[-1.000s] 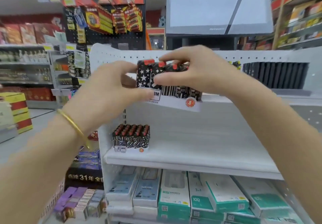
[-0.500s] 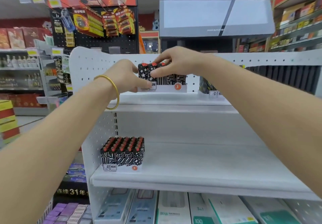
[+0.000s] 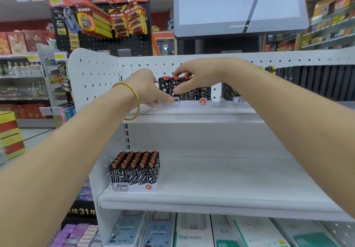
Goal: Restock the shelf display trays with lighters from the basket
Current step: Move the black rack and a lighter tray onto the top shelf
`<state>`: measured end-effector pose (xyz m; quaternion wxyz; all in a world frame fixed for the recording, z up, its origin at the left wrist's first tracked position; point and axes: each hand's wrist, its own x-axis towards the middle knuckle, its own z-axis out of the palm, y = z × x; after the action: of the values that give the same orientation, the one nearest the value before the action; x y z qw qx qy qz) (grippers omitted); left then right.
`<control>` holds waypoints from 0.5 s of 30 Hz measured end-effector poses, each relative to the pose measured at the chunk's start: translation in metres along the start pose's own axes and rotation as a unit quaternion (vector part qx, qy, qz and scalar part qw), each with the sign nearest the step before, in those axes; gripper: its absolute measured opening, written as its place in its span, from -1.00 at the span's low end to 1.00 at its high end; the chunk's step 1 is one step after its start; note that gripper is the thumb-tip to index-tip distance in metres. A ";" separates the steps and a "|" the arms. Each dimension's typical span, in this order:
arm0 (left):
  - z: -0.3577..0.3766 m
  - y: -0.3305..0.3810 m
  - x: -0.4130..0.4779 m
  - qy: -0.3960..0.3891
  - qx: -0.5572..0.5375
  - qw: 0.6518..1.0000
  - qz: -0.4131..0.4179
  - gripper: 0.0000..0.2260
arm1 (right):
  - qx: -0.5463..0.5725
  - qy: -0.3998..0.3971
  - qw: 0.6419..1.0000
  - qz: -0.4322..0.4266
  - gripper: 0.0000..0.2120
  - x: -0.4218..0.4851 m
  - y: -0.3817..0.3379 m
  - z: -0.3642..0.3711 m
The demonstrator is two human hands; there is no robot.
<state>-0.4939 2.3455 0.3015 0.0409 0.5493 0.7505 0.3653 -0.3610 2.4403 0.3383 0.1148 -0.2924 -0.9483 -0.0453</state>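
i log the lower white cardboard tray (image 3: pixel 134 187) full, the upper white cardboard tray (image 3: pixel 190 102) part-filled, left hand (image 3: pixel 148 89) grip pinching its end, right hand (image 3: pixel 194 75) grip closed on red-capped black-and-white plastic lighters (image 3: pixel 172 84) there.

1. The person is wearing one thin gold bangle (image 3: pixel 138 104) on the left wrist.
2. The bangle is looking round, smooth and shiny.
3. The left hand (image 3: pixel 148 89) and the right hand (image 3: pixel 196 77) are going bare, and both arms too.
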 end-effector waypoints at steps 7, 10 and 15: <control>0.006 0.002 0.002 0.007 0.008 1.000 -0.002 -0.40 | -0.047 -0.013 0.999 0.016 -0.35 0.003 0.003 -0.001; 0.004 -0.001 0.000 0.022 0.024 0.999 0.012 -0.28 | -0.049 -0.004 0.999 0.021 -0.33 0.000 0.001 -0.001; 0.004 -0.022 -0.046 0.221 -0.035 0.965 0.139 -0.55 | -0.020 0.126 0.992 -0.009 -0.38 -0.034 -0.017 0.007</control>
<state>-0.4913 2.3054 0.2694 -0.1583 0.5517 0.6440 0.5058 -0.3446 2.4082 0.3232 0.2268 -0.2780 -0.9279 -0.1015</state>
